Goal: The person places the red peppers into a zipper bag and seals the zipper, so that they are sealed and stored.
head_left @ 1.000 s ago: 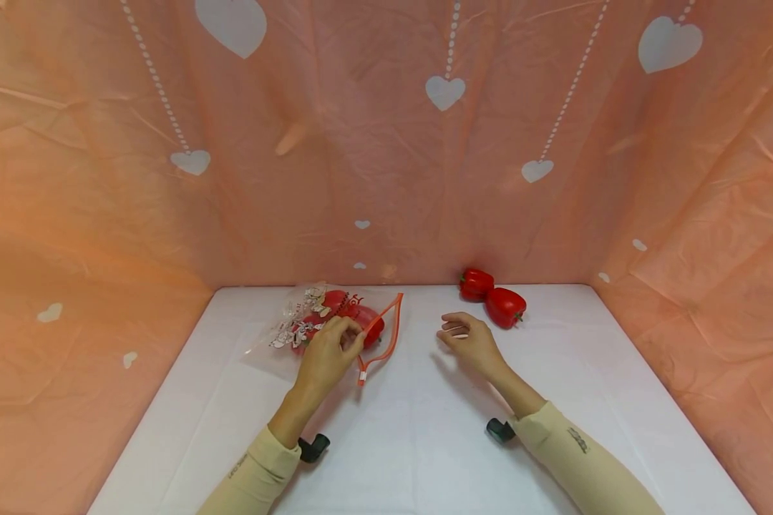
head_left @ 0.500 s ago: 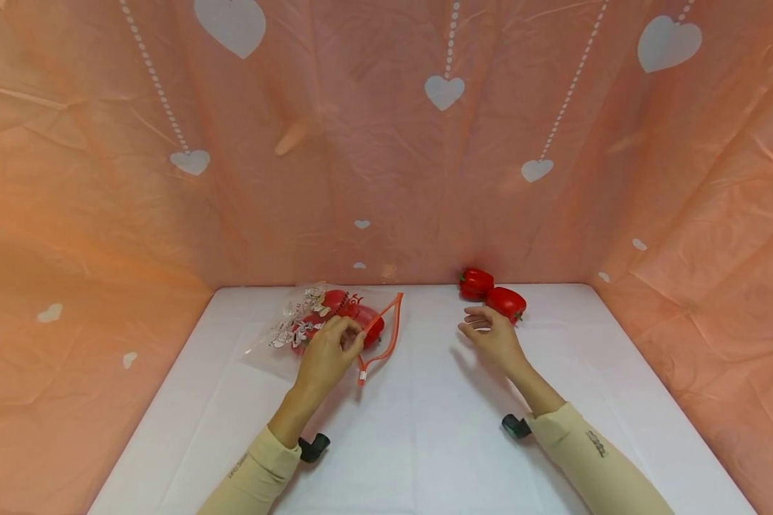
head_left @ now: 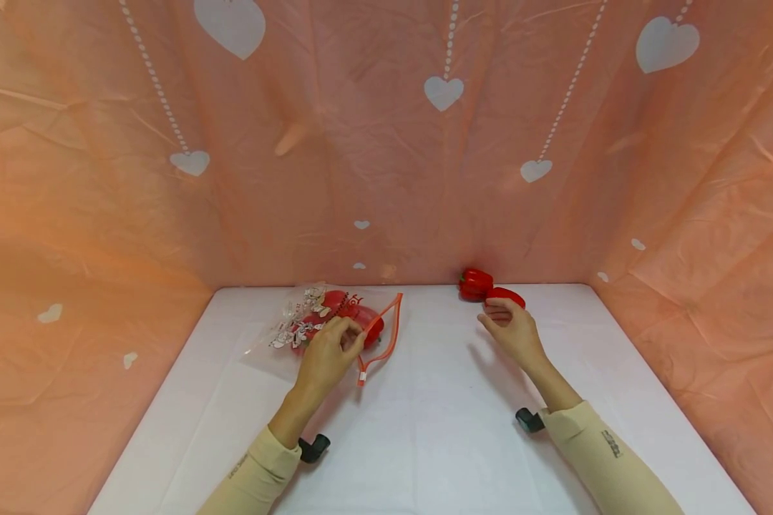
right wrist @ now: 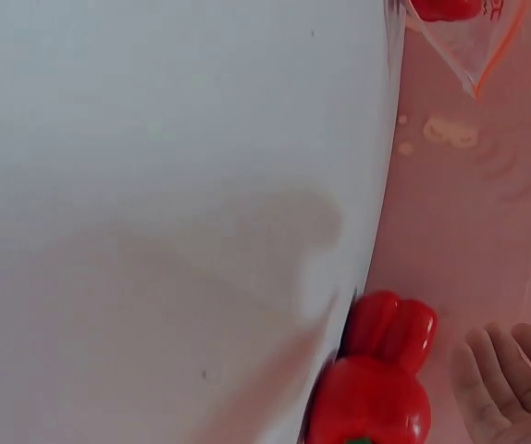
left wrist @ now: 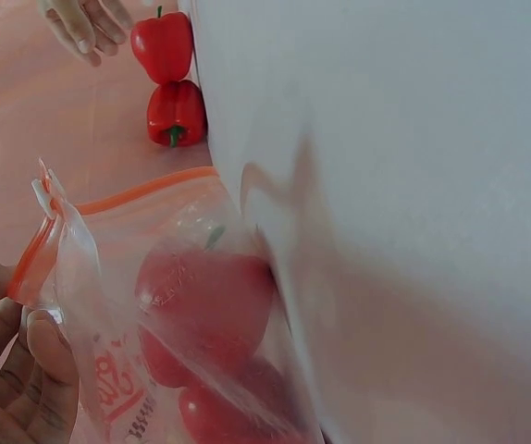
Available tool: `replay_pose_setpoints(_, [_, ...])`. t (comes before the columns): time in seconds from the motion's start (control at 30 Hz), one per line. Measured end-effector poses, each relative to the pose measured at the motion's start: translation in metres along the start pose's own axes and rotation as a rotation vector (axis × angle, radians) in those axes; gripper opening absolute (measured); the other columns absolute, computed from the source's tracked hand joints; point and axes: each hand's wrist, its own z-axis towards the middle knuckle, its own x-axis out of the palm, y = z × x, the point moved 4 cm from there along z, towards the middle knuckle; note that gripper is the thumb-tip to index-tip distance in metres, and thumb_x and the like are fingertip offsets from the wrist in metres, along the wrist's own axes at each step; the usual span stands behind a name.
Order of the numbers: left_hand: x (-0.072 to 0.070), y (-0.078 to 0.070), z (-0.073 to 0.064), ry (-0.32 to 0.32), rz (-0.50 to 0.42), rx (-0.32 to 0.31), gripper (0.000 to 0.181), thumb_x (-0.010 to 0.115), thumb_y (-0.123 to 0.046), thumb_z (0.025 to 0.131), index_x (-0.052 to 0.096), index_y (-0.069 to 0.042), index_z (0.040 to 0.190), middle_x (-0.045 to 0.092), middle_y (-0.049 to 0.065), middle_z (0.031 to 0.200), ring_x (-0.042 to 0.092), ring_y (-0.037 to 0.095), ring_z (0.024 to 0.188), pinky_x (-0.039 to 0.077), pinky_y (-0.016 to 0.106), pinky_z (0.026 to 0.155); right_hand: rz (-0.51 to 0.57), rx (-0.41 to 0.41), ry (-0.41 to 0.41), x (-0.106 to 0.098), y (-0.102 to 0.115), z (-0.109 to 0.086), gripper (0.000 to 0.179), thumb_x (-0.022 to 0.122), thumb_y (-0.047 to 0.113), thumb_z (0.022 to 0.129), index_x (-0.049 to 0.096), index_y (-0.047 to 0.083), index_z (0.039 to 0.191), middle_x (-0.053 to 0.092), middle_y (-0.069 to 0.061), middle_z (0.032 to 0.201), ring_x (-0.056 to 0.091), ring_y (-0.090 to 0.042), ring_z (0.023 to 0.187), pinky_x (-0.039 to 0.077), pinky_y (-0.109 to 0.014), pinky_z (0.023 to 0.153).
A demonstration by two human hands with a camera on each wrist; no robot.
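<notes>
My left hand [head_left: 325, 354] pinches the orange zip edge of a clear printed zip bag [left wrist: 99, 333] between thumb and fingers. The bag's mouth gapes toward the right, and several red bell peppers [left wrist: 205, 305] show through its plastic. Two more red bell peppers lie at the back right, touching each other: the farther pepper [head_left: 475, 284] and the nearer pepper [head_left: 507, 293]. My right hand [head_left: 515, 335] hovers over the nearer one, partly covering it in the head view, with fingers loosely bent and nothing in them. In the right wrist view its fingers [right wrist: 515, 370] are spread beside the peppers.
The white table [head_left: 412, 429] runs back to an orange curtain [head_left: 386, 179] with white hearts, which also rises on both sides. Dark wrist-worn camera mounts [head_left: 314, 448] stick out below each cuff.
My right hand has moved to the right and slightly away from me, from the middle of the table to over the nearer pepper. The left hand and the bag stay put.
</notes>
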Motion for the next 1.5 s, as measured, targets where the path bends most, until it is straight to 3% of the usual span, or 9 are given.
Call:
replay_pose_setpoints(0.17, [0.000, -0.001, 0.000, 0.005, -0.001, 0.002, 0.010, 0.081, -0.015, 0.097, 0.074, -0.009, 0.100, 0.064, 0.000, 0.089, 0.059, 0.015, 0.079, 0.052, 0.030, 0.068, -0.036, -0.026, -0.040, -0.009, -0.003, 0.004, 0.044, 0.079, 0.010, 0.098, 0.064, -0.009, 0.135, 0.071, -0.029, 0.123, 0.069, -0.042, 0.113, 0.052, -0.011, 0.088])
replay_pose_setpoints(0.3, [0.001, 0.000, -0.001, 0.003, -0.002, 0.008, 0.011, 0.081, -0.016, 0.096, 0.074, -0.008, 0.100, 0.063, 0.000, 0.089, 0.058, 0.015, 0.079, 0.051, 0.029, 0.067, -0.057, -0.036, -0.056, -0.016, -0.006, 0.007, 0.043, 0.078, 0.010, 0.099, 0.064, -0.008, 0.135, 0.070, -0.029, 0.123, 0.068, -0.042, 0.114, 0.056, -0.022, 0.094])
replay_pose_setpoints(0.37, [0.001, 0.000, -0.001, 0.003, -0.004, 0.009, 0.011, 0.081, -0.016, 0.097, 0.074, -0.009, 0.100, 0.063, 0.000, 0.089, 0.058, 0.015, 0.079, 0.051, 0.029, 0.067, -0.071, -0.027, -0.059, -0.019, -0.007, 0.009, 0.043, 0.077, 0.011, 0.099, 0.064, -0.008, 0.136, 0.070, -0.028, 0.125, 0.067, -0.042, 0.115, 0.058, -0.033, 0.099])
replay_pose_setpoints(0.53, [0.002, 0.000, -0.001, 0.003, -0.003, 0.014, 0.010, 0.081, -0.016, 0.097, 0.074, -0.009, 0.099, 0.063, 0.000, 0.089, 0.058, 0.014, 0.078, 0.050, 0.029, 0.067, -0.094, 0.008, -0.065, -0.026, -0.012, 0.011, 0.046, 0.075, 0.014, 0.102, 0.061, -0.008, 0.140, 0.067, -0.028, 0.130, 0.065, -0.042, 0.119, 0.053, -0.054, 0.106])
replay_pose_setpoints(1.1, [0.000, -0.001, -0.001, 0.003, -0.004, 0.008, 0.010, 0.081, -0.014, 0.096, 0.074, -0.009, 0.100, 0.063, 0.000, 0.089, 0.058, 0.015, 0.078, 0.052, 0.029, 0.068, -0.140, 0.028, -0.079, -0.037, -0.029, 0.019, 0.049, 0.074, 0.016, 0.101, 0.059, -0.011, 0.140, 0.059, -0.033, 0.138, 0.057, -0.048, 0.126, 0.050, -0.060, 0.105])
replay_pose_setpoints(1.5, [0.001, 0.001, -0.001, 0.011, -0.010, -0.002, 0.006, 0.079, -0.014, 0.098, 0.075, -0.012, 0.101, 0.063, -0.001, 0.089, 0.057, 0.014, 0.078, 0.051, 0.028, 0.067, -0.155, 0.106, -0.036, -0.037, -0.038, 0.025, 0.064, 0.075, 0.020, 0.100, 0.048, -0.012, 0.149, 0.050, -0.036, 0.142, 0.048, -0.051, 0.131, 0.046, -0.061, 0.108])
